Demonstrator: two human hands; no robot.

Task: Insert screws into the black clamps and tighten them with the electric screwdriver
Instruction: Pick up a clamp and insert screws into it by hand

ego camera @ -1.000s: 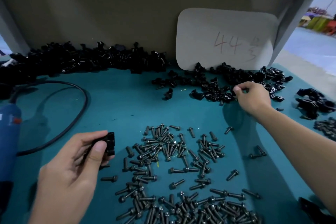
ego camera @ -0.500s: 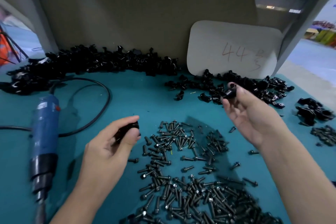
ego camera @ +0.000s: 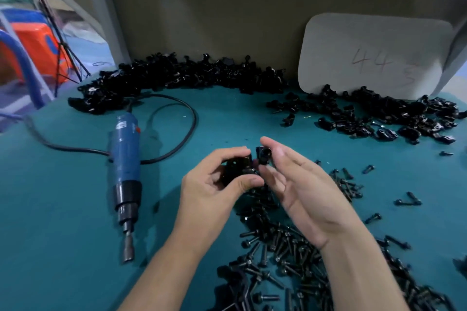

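Fingers [ego camera: 227, 153]: left hand [ego camera: 212, 192] pinches clamp [ego camera: 236, 168], right hand [ego camera: 305, 192] second clamp [ego camera: 263, 155]; teal table [ego camera: 63, 222], drab wall [ego camera: 227, 7].

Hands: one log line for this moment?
left hand: grips black clamp | right hand: pinches second clamp | electric screwdriver: lying unheld

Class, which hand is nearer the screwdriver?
Left. The left hand is just right of the screwdriver; the right hand lies farther right, beyond it.

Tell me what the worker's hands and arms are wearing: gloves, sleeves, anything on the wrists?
Both the left hand and the right hand are bare: no gloves, rings or wristbands visible. The forearms are uncovered too, with no sleeve in frame.
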